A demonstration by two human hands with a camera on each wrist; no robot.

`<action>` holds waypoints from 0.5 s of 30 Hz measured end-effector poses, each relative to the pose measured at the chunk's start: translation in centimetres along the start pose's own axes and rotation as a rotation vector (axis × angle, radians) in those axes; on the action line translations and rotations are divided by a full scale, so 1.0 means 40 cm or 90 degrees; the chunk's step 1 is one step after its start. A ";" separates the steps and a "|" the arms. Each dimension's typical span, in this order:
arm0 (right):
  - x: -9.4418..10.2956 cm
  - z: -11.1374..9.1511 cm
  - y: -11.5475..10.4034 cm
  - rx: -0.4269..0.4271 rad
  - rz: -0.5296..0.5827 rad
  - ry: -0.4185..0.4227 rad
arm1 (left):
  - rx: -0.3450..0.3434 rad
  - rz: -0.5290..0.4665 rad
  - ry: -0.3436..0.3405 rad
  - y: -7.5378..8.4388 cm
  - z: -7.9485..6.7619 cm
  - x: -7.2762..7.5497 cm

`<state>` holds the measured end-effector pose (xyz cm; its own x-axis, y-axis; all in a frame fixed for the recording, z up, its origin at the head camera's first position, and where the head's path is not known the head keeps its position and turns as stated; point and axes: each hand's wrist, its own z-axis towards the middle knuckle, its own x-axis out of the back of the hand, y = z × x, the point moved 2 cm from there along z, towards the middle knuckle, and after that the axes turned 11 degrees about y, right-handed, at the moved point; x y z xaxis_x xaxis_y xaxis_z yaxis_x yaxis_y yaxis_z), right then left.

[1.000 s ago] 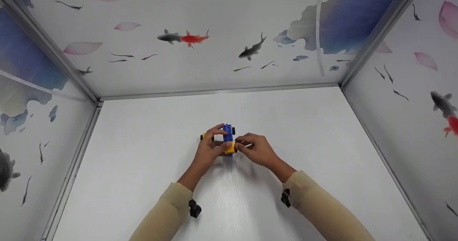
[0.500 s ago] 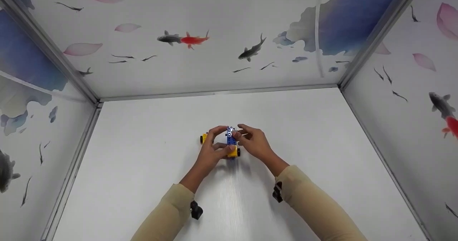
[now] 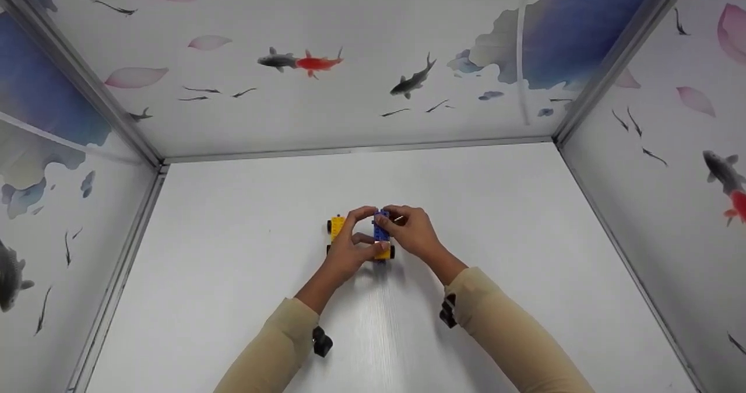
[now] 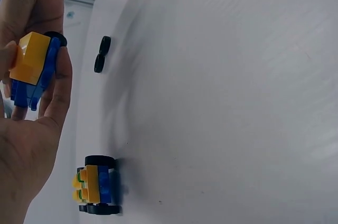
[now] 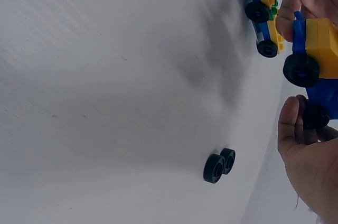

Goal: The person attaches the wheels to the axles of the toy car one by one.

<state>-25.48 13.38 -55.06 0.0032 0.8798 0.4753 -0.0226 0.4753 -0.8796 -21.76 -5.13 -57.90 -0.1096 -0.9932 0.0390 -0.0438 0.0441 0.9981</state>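
Note:
A toy car of building bricks (image 3: 380, 230), blue underneath with a yellow brick (image 3: 382, 254) at its near end, is held up between both hands. My left hand (image 3: 349, 253) grips it, thumb on the yellow brick and other fingers round its left side. My right hand (image 3: 417, 232) pinches the far end of the car. In the right wrist view its fingers lie around a black wheel (image 5: 316, 117), and another wheel (image 5: 301, 71) sits beside the yellow brick. How firmly that pinched wheel is seated cannot be seen.
A second toy car (image 3: 337, 225), yellow and blue with green bits, stands on the white table (image 3: 245, 276) left of my left hand. Two loose black wheels (image 5: 219, 166) stand together on the table, hidden in the head view. Printed panels (image 3: 361, 107) enclose the table.
My right hand has moved from the near wheel to the car's far end and now grips there. Both hands and the car have shifted slightly right and nearer. The second car shows more.

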 end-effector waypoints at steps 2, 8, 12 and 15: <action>0.000 -0.001 0.001 0.005 0.000 0.004 | -0.003 0.010 0.002 0.002 -0.001 -0.002; 0.005 0.000 0.000 0.003 0.015 0.009 | 0.019 -0.013 0.008 0.004 0.001 0.003; 0.011 -0.001 0.002 -0.002 0.033 0.008 | 0.044 -0.024 0.018 0.005 0.001 0.011; 0.014 0.000 0.006 -0.019 0.035 0.008 | 0.064 -0.020 0.028 0.008 0.000 0.018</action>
<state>-25.47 13.97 -55.01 0.0159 0.9044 0.4263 0.0070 0.4263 -0.9046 -21.86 -5.83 -57.56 -0.0622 -0.9980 0.0118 -0.1455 0.0208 0.9891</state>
